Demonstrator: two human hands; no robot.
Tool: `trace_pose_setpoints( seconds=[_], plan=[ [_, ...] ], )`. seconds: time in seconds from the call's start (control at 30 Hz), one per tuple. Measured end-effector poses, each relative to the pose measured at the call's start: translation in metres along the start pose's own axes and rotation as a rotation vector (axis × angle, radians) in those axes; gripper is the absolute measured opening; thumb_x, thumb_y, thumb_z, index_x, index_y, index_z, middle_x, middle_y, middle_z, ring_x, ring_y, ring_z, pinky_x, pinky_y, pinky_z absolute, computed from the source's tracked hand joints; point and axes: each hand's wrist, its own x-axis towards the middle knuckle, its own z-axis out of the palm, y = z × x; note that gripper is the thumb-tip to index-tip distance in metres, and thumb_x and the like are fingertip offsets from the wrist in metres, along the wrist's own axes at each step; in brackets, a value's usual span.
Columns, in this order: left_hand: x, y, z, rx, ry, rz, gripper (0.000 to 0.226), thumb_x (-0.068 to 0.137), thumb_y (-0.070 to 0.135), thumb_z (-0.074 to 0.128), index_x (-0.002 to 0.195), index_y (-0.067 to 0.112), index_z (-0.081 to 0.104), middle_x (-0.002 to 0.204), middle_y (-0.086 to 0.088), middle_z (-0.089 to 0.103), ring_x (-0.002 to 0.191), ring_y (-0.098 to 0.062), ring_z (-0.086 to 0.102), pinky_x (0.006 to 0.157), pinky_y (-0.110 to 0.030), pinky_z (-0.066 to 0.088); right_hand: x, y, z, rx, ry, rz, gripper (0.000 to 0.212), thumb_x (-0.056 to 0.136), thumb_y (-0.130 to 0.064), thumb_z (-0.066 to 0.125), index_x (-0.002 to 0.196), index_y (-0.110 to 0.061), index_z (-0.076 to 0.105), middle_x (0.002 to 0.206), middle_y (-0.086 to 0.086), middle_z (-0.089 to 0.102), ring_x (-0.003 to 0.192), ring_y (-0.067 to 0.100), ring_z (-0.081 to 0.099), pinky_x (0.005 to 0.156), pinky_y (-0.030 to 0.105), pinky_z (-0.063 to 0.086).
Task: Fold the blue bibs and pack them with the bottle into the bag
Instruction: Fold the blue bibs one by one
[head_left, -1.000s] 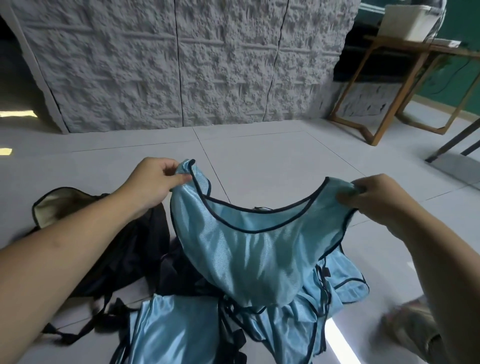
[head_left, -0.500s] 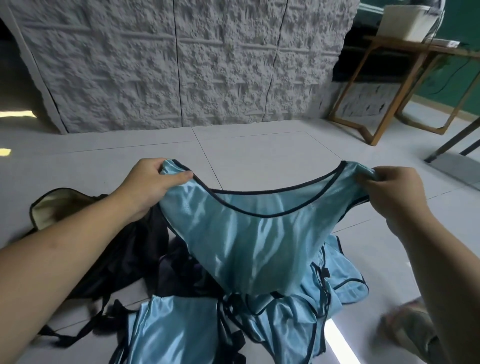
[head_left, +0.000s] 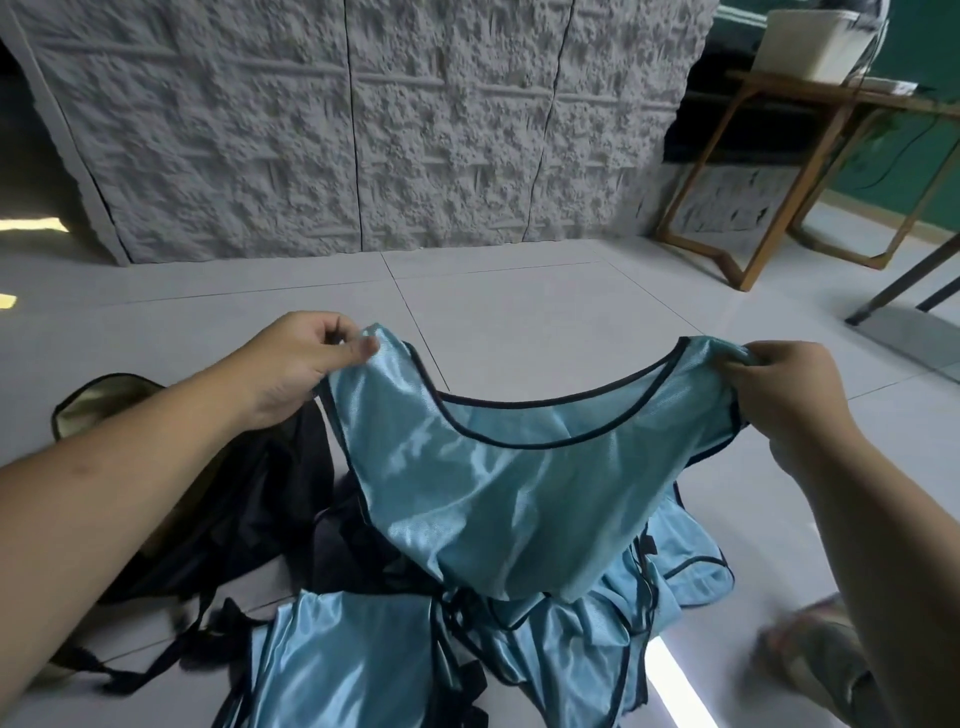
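Fingers and thumb of the left hand pinch one shoulder corner of a blue bib; the right hand pinches the other corner — the bib hangs spread between them, above the tiled floor. More blue bibs lie heaped below it. A black bag lies open just left of the heap — under the left forearm.

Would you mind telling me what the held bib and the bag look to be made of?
Held bib: seemingly thin satin-like synthetic, glossy; it shows bright highlights and drapes limply, with dark edge binding. Bag: probably soft matte black fabric, slumped on the floor.
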Motion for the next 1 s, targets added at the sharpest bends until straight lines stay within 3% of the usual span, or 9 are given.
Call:
trace_pose_setpoints(
  seconds=[0.07,0.17,0.3,0.47,0.6,0.7,0.8,0.9,1.0],
  plan=[
    [-0.002,0.003,-0.003,-0.111,-0.083,-0.134,0.043,0.075,0.015,0.088,0.110,0.008,0.063,0.101,-0.015,0.062,0.084,-0.020,0.069,0.073,-0.030,0.059,-0.001,-0.003,-0.001,0.085,-0.018,0.041,0.015,0.089,-0.015,0.071,0.076,-0.008,0.070,0.077,0.014,0.064,0.069,0.025,0.055,0.066,0.038,0.048],
    [-0.001,-0.001,-0.001,-0.077,-0.024,-0.217,0.047,0.087,-0.016,0.065,0.126,0.010,0.057,0.106,-0.018,0.070,0.091,-0.027,0.073,0.077,-0.039,0.064,-0.007,-0.009,0.000,0.230,-0.103,0.133,0.005,0.092,-0.011,0.073,0.089,-0.008,0.072,0.082,0.015,0.069,0.073,0.030,0.065,0.075,0.039,0.057],
    [0.001,-0.005,0.014,-0.058,0.048,-0.205,0.043,0.087,-0.018,0.064,0.118,0.012,0.066,0.115,-0.027,0.071,0.104,-0.040,0.072,0.101,-0.055,0.054,-0.015,-0.015,0.008,0.235,-0.227,0.185,0.006,0.092,-0.007,0.073,0.090,-0.002,0.073,0.083,0.020,0.071,0.068,0.031,0.068,0.060,0.034,0.060],
    [-0.001,0.003,0.039,0.032,0.061,-0.140,0.054,0.085,-0.018,0.054,0.105,0.026,0.078,0.114,-0.022,0.071,0.103,-0.042,0.071,0.097,-0.060,0.053,-0.024,-0.017,0.019,0.194,-0.295,0.150,0.006,0.092,-0.006,0.073,0.087,-0.003,0.074,0.078,0.017,0.072,0.061,0.027,0.069,0.056,0.031,0.061],
    [-0.001,0.007,0.051,0.051,0.091,-0.108,0.022,0.073,-0.002,0.064,0.075,0.014,0.080,0.091,0.001,0.077,0.102,-0.026,0.066,0.094,-0.040,0.054,-0.025,-0.014,0.023,0.162,-0.308,0.132,0.007,0.089,-0.007,0.075,0.088,0.000,0.076,0.077,0.018,0.071,0.063,0.028,0.068,0.067,0.038,0.063],
    [-0.001,0.005,0.054,0.092,0.136,-0.041,0.020,0.076,0.002,0.085,0.090,0.014,0.077,0.086,-0.002,0.073,0.087,-0.022,0.067,0.079,-0.031,0.055,-0.025,-0.014,0.024,0.145,-0.316,0.121,0.008,0.088,-0.008,0.077,0.084,-0.001,0.076,0.079,0.023,0.071,0.067,0.030,0.068,0.076,0.047,0.064],
    [-0.001,0.003,0.057,0.108,0.159,-0.025,0.043,0.082,0.006,0.083,0.119,0.026,0.073,0.092,-0.005,0.072,0.089,-0.023,0.071,0.087,-0.037,0.058,-0.028,-0.016,0.025,0.131,-0.322,0.116,0.009,0.087,-0.009,0.077,0.084,-0.001,0.076,0.085,0.027,0.074,0.068,0.031,0.069,0.079,0.050,0.064],
    [0.001,0.004,0.060,0.130,0.158,-0.014,0.047,0.090,0.002,0.074,0.125,0.033,0.071,0.093,0.000,0.068,0.089,-0.023,0.065,0.090,-0.037,0.054,-0.029,-0.017,0.025,0.120,-0.317,0.115,0.009,0.087,-0.010,0.077,0.084,-0.001,0.076,0.090,0.029,0.074,0.069,0.033,0.070,0.078,0.050,0.064],
    [-0.001,0.008,0.067,0.192,0.152,-0.019,0.057,0.093,-0.007,0.054,0.123,0.040,0.065,0.077,0.003,0.050,0.059,-0.018,0.041,0.055,-0.030,0.038,-0.029,-0.019,0.027,0.108,-0.305,0.119,0.010,0.088,-0.011,0.075,0.085,-0.001,0.075,0.088,0.029,0.073,0.068,0.033,0.069,0.078,0.050,0.064]
  ],
)
